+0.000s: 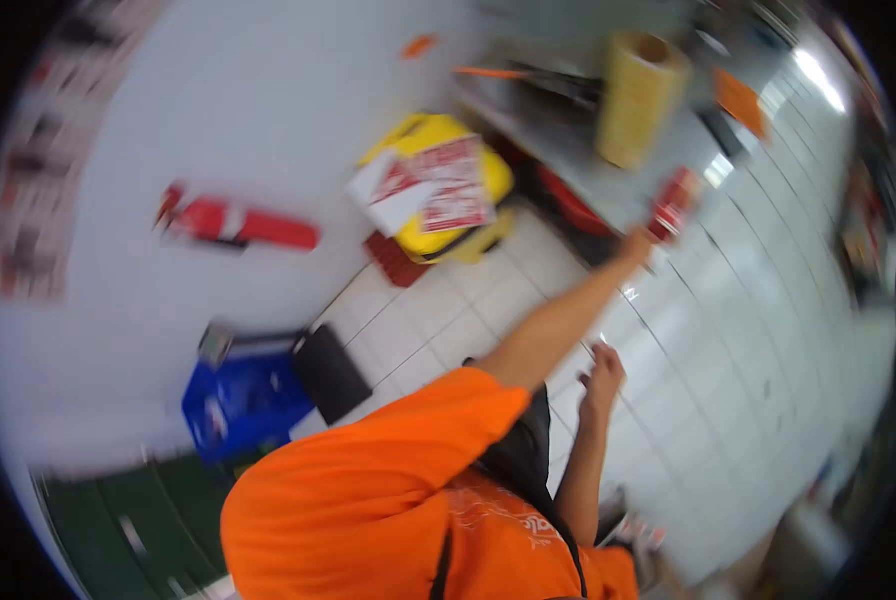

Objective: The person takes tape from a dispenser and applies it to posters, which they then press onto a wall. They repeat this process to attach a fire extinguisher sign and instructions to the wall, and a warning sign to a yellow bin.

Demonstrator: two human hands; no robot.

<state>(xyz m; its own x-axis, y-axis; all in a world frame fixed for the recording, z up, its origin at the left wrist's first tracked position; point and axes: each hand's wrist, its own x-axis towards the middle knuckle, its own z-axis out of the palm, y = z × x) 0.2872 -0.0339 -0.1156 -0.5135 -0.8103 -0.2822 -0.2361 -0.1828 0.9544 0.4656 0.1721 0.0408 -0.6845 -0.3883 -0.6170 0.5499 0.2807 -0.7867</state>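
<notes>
My left hand (640, 246) reaches forward to the edge of the grey table (578, 150), closed around a red object with white bands (674, 204). Motion blur hides what kind of object it is. A tall roll of yellowish film (640, 100) stands on the table just beyond that hand. Lower down, my right hand (602, 376) hangs over the tiled floor, fingers loosely bent and apart, with nothing visible in it.
A yellow container (503, 180) bearing a red-and-white sign stands by the left wall, where a red fire extinguisher (253, 222) is mounted. Nearer are a blue bin (238, 400), a black panel (330, 372) and a dark green cabinet (148, 525). An orange sheet (740, 102) lies beyond the roll.
</notes>
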